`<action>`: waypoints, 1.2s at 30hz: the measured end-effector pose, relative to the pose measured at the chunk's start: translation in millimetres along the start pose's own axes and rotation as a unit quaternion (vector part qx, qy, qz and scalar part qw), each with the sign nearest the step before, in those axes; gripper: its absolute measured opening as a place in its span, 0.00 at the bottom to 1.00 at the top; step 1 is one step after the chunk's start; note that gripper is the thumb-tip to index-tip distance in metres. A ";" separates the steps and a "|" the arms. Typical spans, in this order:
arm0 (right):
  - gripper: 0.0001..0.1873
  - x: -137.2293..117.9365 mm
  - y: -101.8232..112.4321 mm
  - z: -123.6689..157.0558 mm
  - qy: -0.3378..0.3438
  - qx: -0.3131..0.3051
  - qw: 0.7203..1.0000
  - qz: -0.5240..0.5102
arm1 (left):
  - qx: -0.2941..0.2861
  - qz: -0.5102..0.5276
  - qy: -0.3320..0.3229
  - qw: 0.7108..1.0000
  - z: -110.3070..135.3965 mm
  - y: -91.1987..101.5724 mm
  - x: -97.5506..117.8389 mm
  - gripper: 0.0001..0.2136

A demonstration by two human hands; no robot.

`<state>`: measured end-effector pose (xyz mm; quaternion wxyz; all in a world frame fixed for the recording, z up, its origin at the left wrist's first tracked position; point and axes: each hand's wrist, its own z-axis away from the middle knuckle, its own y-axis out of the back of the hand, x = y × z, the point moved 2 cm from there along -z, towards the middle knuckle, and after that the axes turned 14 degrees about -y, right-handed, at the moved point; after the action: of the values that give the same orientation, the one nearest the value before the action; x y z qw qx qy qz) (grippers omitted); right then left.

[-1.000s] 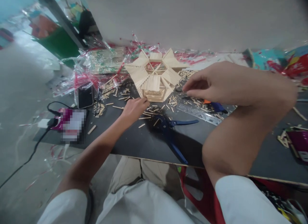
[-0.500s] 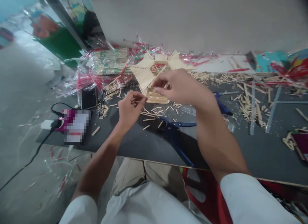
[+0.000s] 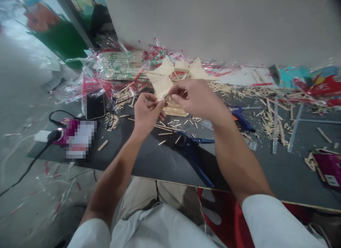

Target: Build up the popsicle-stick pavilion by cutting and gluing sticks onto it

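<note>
Fingers [image 3: 159,107] of left hand [image 3: 145,116] and right hand [image 3: 196,96] pinch closed, contents unclear, by stick model [image 3: 160,84]; packet label [image 3: 331,179] illegible.

Dim, hazy light; soft shadows either side of the blue cutter [image 3: 193,154]; beyond it leftward, the green bin [image 3: 53,40] blurred and stretched

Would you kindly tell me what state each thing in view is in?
Left hand: fingers bent, close to the model; grip unclear.
Right hand: fingers bent over the model's near side; grip unclear.
Wooden model: standing on the table, partly hidden.
Blue cutter: lying down, handles spread.
Blue glue gun: lying on the table.
Clear sticks: lying apart.
Phone: screen dark.
</note>
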<state>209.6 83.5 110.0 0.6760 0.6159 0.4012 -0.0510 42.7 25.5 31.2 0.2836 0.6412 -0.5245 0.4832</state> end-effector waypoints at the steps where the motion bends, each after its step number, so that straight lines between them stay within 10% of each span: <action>1: 0.08 0.6 -0.7 -0.4 0.000 -0.001 1.000 -0.005 | -0.003 -0.006 -0.006 1.000 -0.1 -1.3 -1.1 0.23; 36: 0.03 2.5 -8.2 -5.0 0.009 0.000 1.000 0.005 | -0.019 -0.050 -0.138 0.989 -3.8 -0.3 -24.5 0.18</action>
<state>204.2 87.0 102.4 0.6727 0.6184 0.4042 -0.0416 42.2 38.6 10.2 0.2447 0.7216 -0.5348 0.3654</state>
